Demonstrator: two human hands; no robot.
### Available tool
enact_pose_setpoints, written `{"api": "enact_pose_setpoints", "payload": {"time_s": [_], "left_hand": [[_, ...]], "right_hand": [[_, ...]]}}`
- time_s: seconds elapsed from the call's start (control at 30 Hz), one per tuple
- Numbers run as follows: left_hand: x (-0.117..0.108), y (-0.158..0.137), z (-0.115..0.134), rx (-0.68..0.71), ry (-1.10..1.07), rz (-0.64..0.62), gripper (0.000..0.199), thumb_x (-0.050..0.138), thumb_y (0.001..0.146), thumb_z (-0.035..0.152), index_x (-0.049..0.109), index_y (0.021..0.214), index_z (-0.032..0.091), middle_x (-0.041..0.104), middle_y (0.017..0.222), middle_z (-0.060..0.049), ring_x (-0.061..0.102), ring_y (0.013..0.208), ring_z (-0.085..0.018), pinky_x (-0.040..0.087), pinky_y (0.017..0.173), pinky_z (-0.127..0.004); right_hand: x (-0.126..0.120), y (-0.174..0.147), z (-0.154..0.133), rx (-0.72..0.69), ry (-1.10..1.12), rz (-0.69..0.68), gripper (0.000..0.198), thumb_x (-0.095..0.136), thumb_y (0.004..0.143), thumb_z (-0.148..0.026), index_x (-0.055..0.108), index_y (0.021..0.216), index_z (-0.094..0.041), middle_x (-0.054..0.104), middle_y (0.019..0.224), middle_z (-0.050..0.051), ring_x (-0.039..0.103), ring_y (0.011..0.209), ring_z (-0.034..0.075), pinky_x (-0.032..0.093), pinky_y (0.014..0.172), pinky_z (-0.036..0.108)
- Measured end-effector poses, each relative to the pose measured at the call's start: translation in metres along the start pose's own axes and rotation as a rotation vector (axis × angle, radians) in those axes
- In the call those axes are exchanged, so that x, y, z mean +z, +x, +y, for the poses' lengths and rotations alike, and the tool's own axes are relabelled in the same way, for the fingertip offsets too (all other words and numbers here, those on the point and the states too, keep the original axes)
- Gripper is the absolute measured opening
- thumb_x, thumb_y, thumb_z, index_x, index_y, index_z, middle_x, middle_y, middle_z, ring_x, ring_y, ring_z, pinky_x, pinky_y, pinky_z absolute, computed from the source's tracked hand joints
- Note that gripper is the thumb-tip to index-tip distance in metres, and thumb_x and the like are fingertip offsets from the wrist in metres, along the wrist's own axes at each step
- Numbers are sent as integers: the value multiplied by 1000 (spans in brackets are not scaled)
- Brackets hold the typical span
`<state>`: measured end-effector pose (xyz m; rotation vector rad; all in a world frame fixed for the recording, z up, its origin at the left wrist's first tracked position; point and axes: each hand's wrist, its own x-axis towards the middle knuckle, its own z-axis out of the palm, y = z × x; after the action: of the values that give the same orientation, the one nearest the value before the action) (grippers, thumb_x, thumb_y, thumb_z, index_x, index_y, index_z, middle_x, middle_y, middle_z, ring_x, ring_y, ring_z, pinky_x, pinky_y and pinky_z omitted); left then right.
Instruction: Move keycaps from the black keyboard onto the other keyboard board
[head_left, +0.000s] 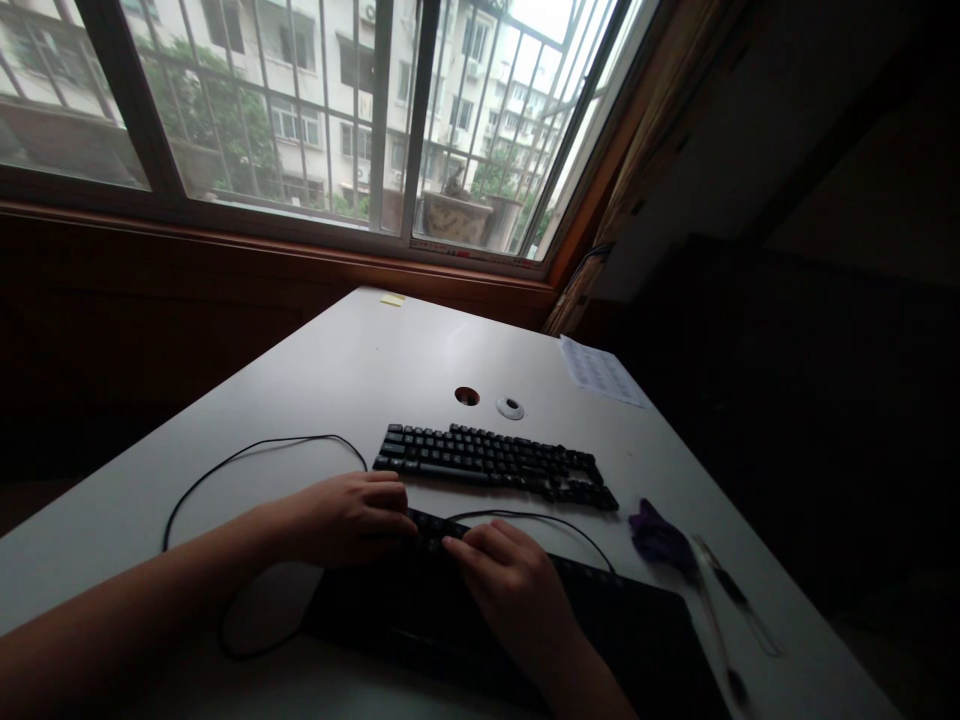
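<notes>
A black keyboard (637,625) lies before me on the white table, its lower part very dark. My left hand (356,518) is at its upper left edge, fingers curled down onto the frame. My right hand (510,570) rests over the top row, thumb and fingers drawn together at a spot just right of the left fingertips. Whether a small part sits in that pinch is hidden. Just beyond the hands, many loose black keycaps (480,458) are laid out in keyboard order, with gaps at the right. A black cable (247,448) loops out at the left.
To the right lie a purple cloth (660,538), a thin wire tool (739,600) and a dark-tipped brush-like stick (720,640). Farther back are a round cable hole (466,397), its white ring cover (511,408), a printed sheet (604,372) and a yellow note (392,299).
</notes>
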<state>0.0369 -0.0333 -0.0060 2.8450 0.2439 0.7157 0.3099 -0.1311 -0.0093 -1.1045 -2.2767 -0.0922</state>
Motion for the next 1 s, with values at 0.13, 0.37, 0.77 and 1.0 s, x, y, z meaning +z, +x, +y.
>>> {"api": "enact_pose_setpoints", "payload": {"time_s": [0.13, 0.37, 0.77, 1.0], "left_hand": [[-2, -1, -1, -10, -11, -15, 24, 68, 96, 17, 69, 120, 20, 66, 99, -9, 61, 88, -20, 53, 78, -31], [-3, -2, -2, -31, -34, -38, 22, 63, 99, 18, 68, 120, 20, 65, 101, -9, 59, 88, -21, 52, 77, -32], [-4, -1, -2, -36, -36, -21, 25, 68, 93, 15, 69, 118, 21, 64, 98, -8, 61, 83, -19, 56, 78, -31], [-1, -3, -5, -51, -68, -18, 23, 67, 95, 18, 70, 118, 22, 65, 99, -8, 62, 85, -20, 55, 79, -33]], "right_hand": [[-3, -1, 8, 66, 41, 53, 20, 59, 103, -14, 77, 110, -21, 72, 85, 4, 66, 77, 19, 54, 71, 31], [-9, -4, 20, 160, 73, 97, 22, 58, 103, -17, 78, 109, -23, 72, 86, 5, 69, 78, 19, 57, 73, 30], [-32, 10, 46, 271, 119, 161, 18, 62, 102, -26, 79, 105, -24, 72, 88, 3, 70, 78, 17, 56, 71, 28], [-38, 69, 88, 334, 63, -1, 16, 66, 97, -27, 82, 97, -23, 73, 86, 3, 71, 78, 17, 55, 76, 30]]}}
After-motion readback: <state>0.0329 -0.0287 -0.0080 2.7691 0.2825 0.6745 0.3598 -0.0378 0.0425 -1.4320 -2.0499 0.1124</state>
